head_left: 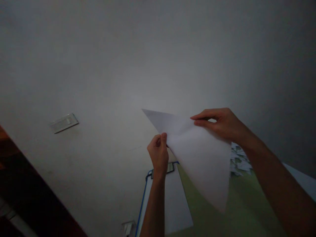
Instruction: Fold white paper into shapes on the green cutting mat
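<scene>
A white sheet of paper (202, 161) hangs tilted in the air between my two hands, one corner pointing left and another down. My left hand (160, 151) pinches its left edge between thumb and curled fingers. Thumb and forefinger of my right hand (219, 121) close on the sheet's upper right edge. Below, partly behind my left forearm, lies a blue-edged clipboard (142, 210) with a metal clip (170, 167) and white paper (176, 200) on it.
Several small scraps of white paper (240, 161) lie heaped on the green tabletop (247, 200), beyond my right forearm. More white paper (301, 177) shows at the right edge. A pale wall (111, 65) stands behind, bearing a switch plate (64, 123) and a lower socket (127, 228).
</scene>
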Demonstrator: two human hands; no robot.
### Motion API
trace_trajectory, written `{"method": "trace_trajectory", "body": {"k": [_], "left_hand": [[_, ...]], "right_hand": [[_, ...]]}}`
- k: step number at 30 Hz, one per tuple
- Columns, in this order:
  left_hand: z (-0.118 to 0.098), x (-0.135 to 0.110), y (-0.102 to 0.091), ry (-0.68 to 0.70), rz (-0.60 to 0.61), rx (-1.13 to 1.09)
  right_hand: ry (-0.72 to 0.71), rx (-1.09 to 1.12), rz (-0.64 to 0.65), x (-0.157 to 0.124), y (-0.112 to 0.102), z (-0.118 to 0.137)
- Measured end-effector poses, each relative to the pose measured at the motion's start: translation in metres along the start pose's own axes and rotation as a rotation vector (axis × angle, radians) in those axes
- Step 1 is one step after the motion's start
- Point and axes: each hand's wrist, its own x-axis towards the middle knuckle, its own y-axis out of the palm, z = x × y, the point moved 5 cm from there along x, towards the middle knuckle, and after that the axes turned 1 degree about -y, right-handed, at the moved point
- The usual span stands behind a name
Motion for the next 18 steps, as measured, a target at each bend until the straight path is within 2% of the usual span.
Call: {"method": "trace_trajectory", "body": {"k": [4,11,18], "left_hand": [[0.002,0.000,0.000,-0.045,-0.020,-0.049],[0.017,-0.003,0.014,-0.189,0.217,-0.165],[0.020,-0.002,0.012,-0.174,0.268,-0.058]], "right_hand": [[0.027,0.015,-0.009,-0.001,0.001,0.000],[0.064,0.051,-0.056,-0.002,-0.002,0.003],[0.068,0.059,-0.030,-0.001,-0.001,-0.005]]}}
